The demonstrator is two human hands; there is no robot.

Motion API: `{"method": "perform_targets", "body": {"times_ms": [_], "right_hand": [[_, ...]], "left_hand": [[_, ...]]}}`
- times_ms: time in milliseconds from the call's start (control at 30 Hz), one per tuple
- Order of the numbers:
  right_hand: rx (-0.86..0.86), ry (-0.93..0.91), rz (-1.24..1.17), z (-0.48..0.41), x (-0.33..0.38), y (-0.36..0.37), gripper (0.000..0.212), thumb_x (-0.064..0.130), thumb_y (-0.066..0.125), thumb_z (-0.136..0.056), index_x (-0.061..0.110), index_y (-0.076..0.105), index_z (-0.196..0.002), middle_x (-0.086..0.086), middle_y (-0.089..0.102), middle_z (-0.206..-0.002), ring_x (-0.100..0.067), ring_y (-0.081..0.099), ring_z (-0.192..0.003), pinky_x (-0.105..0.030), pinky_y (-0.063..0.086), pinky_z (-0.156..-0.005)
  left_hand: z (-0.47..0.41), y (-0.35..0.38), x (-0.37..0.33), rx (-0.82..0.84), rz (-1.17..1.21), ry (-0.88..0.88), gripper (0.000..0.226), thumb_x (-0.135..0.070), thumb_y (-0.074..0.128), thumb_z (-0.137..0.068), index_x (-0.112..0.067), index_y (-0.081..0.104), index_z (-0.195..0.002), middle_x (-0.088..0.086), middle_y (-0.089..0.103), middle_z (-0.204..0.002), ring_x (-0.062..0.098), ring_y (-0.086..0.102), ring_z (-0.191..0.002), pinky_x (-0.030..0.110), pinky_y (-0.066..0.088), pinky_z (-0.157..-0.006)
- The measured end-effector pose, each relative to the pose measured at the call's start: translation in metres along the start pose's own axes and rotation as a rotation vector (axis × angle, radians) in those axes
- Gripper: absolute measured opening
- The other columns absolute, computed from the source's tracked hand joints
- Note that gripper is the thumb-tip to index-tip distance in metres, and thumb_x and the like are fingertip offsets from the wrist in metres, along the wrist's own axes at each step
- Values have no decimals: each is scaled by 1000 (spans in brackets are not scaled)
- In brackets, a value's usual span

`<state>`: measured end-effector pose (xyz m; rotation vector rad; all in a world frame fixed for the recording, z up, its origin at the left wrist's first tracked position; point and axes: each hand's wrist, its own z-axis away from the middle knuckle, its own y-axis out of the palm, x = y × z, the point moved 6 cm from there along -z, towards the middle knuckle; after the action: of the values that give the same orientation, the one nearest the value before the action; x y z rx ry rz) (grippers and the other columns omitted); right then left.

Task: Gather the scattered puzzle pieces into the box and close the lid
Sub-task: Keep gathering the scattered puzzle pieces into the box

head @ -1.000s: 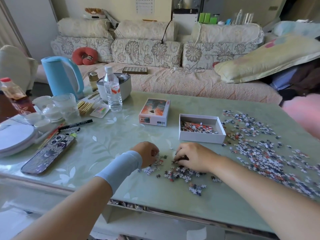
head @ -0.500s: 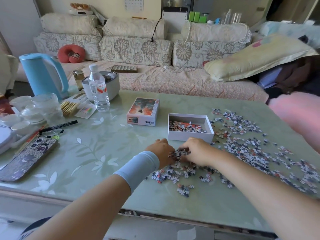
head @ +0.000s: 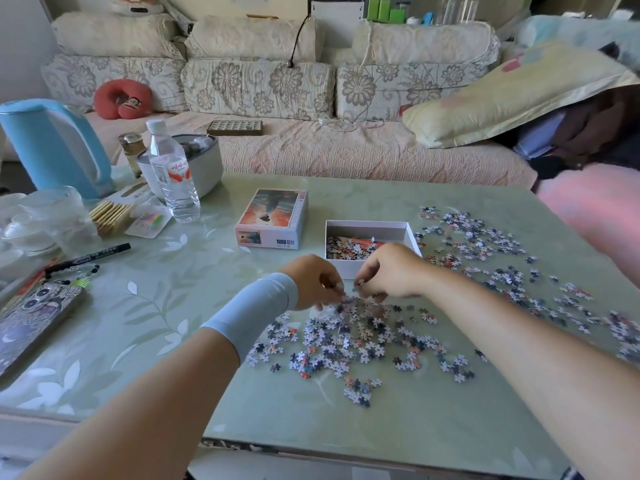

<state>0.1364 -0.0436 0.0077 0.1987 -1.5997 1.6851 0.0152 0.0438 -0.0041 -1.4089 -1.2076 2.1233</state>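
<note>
Head view — green glass table (head: 145, 327), floral sofa (head: 256, 88) behind, left hand (head: 313, 282), right hand (head: 391, 271) — both pinching puzzle pieces (head: 349, 341)

**Readable text on the table**

Printed on the front side of the puzzle lid (head: 273, 218), in white: "1000", with two small words beside it, probably "PIECE PUZZLE", too small to be sure. On the label of the water bottle (head: 172, 174): red characters, not legible. On the black marker (head: 90, 255): small white print, blurred, unreadable. Nothing else readable.
</note>
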Motion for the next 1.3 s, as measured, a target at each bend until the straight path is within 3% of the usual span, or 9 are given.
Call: {"method": "perform_targets", "body": {"times_ms": [167, 267, 367, 533, 700, 800, 900, 967, 1300], "right_hand": [[-220, -13, -117, -11, -1, -39, 9, 12, 84, -73, 17, 78, -78, -1, 75, -72, -16, 71, -61, -30, 60, -66], [-439, -42, -112, -13, -6, -56, 7, 15, 81, -76, 21, 78, -78, 2, 72, -64, -10, 65, -57, -18, 48, -56], [-557, -72, -52, -15, -13, -60, 15, 16, 80, -78, 20, 79, -93, -1, 75, -86, -13, 65, -73, -18, 46, -63], [-330, -94, 80, -19, -23, -43, 34, 9, 71, -83, 30, 75, -110, 1, 74, -107, -17, 65, -98, -32, 53, -85], [-357, -201, 71, -1, -4, -43, 24, 9, 64, -87, 25, 79, -97, 4, 73, -92, -13, 63, -82, -26, 46, -70], [-109, -129, 211, 8, -4, -21, 18, 18, 69, -86, 23, 76, -101, 2, 73, -103, -15, 64, -92, -27, 46, -69], [121, 9, 418, 21, -20, 5, 74, 53, 78, -74, 25, 54, -138, 6, 53, -136, -17, 54, -118, -28, 43, -84], [167, 41, 502, 27, -27, 16, 101, 69, 75, -65, 27, 36, -149, 3, 40, -139, -22, 42, -128, -38, 43, -98], [69, 21, 289, 22, -17, 24, 34, 28, 84, -74, 22, 76, -107, 2, 73, -104, -16, 65, -88, -25, 50, -73]], "left_hand": [[-24, -26, -11, -224, 197, 48, 10, -11, 72, -81, -18, 65, -79, 2, 66, -68, 13, 57, -53, 25, 55, -55], [-42, -31, -9, -375, 211, 32, 9, -15, 72, -79, -21, 66, -80, 5, 69, -73, 19, 58, -57, 36, 59, -63], [-51, -26, -13, -409, 131, 56, 17, -20, 72, -80, -22, 71, -97, -1, 71, -85, 18, 63, -75, 32, 56, -78], [-51, -13, -22, -276, 17, 135, 44, -10, 69, -83, -28, 62, -122, -4, 68, -114, 13, 63, -105, 24, 45, -97], [-30, -19, -39, -314, -94, 251, 18, -10, 68, -82, -26, 72, -88, -6, 63, -95, 17, 63, -86, 31, 51, -88], [-17, -7, -40, -102, -159, 225, 20, -10, 67, -83, -27, 71, -91, -10, 64, -93, 11, 62, -83, 30, 53, -87], [-7, 13, -30, 89, -291, 155, 32, -27, 70, -84, -30, 65, -116, -8, 60, -121, 12, 60, -100, 26, 47, -94], [-5, 24, -22, 143, -395, 103, 54, -41, 68, -83, -32, 52, -133, -7, 50, -135, 17, 52, -118, 33, 41, -104], [-6, 36, -23, 87, -424, 91, 38, -36, 67, -85, -30, 61, -122, -2, 56, -115, 21, 55, -108, 32, 47, -92]]}}
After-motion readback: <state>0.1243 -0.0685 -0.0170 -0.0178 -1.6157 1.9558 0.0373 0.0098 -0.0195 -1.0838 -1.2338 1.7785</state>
